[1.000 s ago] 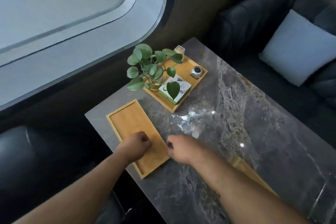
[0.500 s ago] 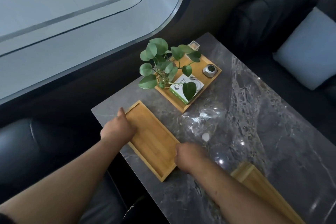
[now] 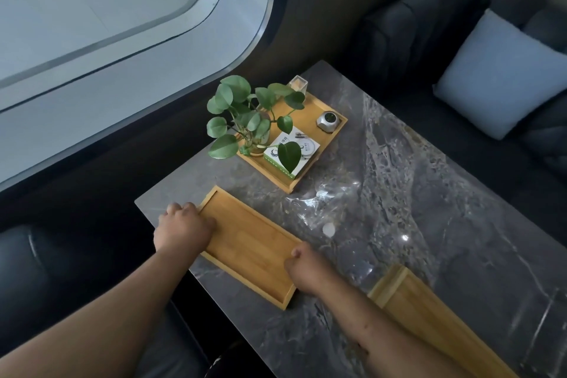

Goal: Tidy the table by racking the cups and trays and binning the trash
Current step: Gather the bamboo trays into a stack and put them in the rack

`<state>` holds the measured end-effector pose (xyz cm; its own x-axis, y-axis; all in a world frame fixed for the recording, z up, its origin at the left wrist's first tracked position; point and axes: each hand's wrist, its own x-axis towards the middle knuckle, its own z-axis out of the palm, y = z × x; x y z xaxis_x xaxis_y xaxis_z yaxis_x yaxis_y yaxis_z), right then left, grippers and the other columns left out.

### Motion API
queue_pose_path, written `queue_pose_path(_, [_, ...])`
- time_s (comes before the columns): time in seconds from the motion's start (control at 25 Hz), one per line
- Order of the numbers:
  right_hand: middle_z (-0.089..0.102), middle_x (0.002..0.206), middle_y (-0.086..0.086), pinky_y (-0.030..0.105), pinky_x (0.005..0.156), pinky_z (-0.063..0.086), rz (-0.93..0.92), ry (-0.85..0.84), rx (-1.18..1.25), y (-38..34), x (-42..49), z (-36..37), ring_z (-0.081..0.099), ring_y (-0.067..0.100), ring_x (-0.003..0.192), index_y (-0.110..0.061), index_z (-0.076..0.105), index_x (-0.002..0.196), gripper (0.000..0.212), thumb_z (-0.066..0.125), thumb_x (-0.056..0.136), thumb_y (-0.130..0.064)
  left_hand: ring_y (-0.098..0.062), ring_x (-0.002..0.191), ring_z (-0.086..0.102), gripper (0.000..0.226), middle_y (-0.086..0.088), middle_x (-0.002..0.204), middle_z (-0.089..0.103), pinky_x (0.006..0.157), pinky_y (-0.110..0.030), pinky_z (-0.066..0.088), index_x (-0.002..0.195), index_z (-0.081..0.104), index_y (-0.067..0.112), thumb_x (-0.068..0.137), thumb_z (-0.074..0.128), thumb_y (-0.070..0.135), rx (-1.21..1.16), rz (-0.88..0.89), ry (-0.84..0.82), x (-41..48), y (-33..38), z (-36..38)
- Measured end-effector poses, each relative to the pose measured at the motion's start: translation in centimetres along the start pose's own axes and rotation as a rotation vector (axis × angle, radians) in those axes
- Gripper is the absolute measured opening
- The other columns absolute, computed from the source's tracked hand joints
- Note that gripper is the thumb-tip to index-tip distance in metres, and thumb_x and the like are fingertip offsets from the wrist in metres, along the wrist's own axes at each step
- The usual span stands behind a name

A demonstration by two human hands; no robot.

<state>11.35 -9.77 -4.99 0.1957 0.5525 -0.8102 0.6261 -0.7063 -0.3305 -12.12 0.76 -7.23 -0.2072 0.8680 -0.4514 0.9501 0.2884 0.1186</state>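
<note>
Left grip (image 3: 184,230) curls over tray (image 3: 251,245) left rim; right grip (image 3: 306,270) clasps right rim; tray lies flat on surface (image 3: 445,224) between them.

The table (image 3: 429,193) is showing polished grey veined stone, throwing back glints. The empty tray (image 3: 248,242) is looking like smooth matt bamboo. Just beyond that tray, clear crinkled plastic film (image 3: 331,209) is shining. Farther beyond it, a small faceted pot (image 3: 328,121) is gleaming like brushed metal. Left of the tray, the seat (image 3: 30,270) is glinting like dark leather.
</note>
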Motion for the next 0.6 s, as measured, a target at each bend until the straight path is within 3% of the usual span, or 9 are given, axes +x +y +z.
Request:
queue_pose_path(0.08, [0.063, 0.115, 0.001, 0.042, 0.094, 0.053, -0.028, 0.029, 0.061, 0.3, -0.2, -0.7, 0.062, 0.023, 0.103, -0.028, 0.053, 0.116, 0.032, 0.048, 0.086, -0.036, -0.034, 0.105, 0.055, 0.044, -0.012, 0.112, 0.056, 0.077, -0.042, 0.047, 0.107, 0.054, 0.012, 0.094, 0.038, 0.051, -0.029, 0.025, 0.089, -0.4, 0.1, -0.1])
queue_pose_path(0.16, [0.063, 0.114, 0.001, 0.038, 0.086, 0.054, -0.053, 0.081, 0.091, 0.5, -0.3, -1.5, 0.063, 0.022, 0.100, -0.027, 0.053, 0.115, 0.028, 0.050, 0.088, -0.035, -0.032, 0.085, 0.060, 0.047, -0.010, 0.094, 0.062, 0.067, -0.039, 0.048, 0.094, 0.048, 0.013, 0.095, 0.033, 0.058, -0.133, -0.036, 0.086, -0.7, 0.3, -0.3])
queue_pose_path(0.28, [0.062, 0.110, -0.002, 0.026, 0.061, 0.046, -0.067, 0.149, 0.135, 0.8, -1.1, -2.7, 0.062, 0.012, 0.084, -0.029, 0.055, 0.111, 0.022, 0.052, 0.090, -0.035, -0.027, 0.067, 0.056, 0.045, -0.008, 0.077, 0.061, 0.054, -0.035, 0.041, 0.084, 0.042, 0.017, 0.093, 0.031, 0.061, -0.196, -0.079, 0.082, -0.9, 0.1, -0.5])
queue_pose_path(0.36, [0.062, 0.099, -0.009, 0.025, 0.054, 0.043, -0.099, 0.193, 0.181, 1.2, -2.0, -3.8, 0.061, 0.006, 0.077, -0.031, 0.055, 0.107, 0.017, 0.053, 0.091, -0.033, -0.025, 0.066, 0.054, 0.042, -0.007, 0.077, 0.060, 0.052, -0.034, 0.038, 0.085, 0.042, 0.018, 0.092, 0.034, 0.058, -0.218, -0.071, 0.080, -1.0, -0.1, -0.8])
queue_pose_path(0.52, [0.066, 0.092, -0.011, 0.034, 0.062, 0.057, -0.156, 0.213, 0.430, 1.5, -4.0, -5.1, 0.068, 0.011, 0.075, -0.033, 0.055, 0.107, 0.017, 0.053, 0.091, -0.029, -0.023, 0.069, 0.055, 0.044, -0.007, 0.082, 0.061, 0.053, -0.035, 0.038, 0.097, 0.049, 0.014, 0.094, 0.039, 0.057, -0.213, -0.027, -0.029, -1.6, 1.1, -0.5])
queue_pose_path(0.6, [0.061, 0.094, -0.016, 0.027, 0.056, 0.052, -0.223, 0.193, 0.402, 1.7, -5.1, -5.1, 0.065, 0.005, 0.073, -0.036, 0.054, 0.110, 0.020, 0.054, 0.090, -0.033, -0.024, 0.068, 0.055, 0.048, -0.007, 0.082, 0.059, 0.053, -0.034, 0.039, 0.107, 0.052, 0.009, 0.096, 0.041, 0.055, -0.245, -0.027, -0.028, -2.2, 2.2, -0.2])
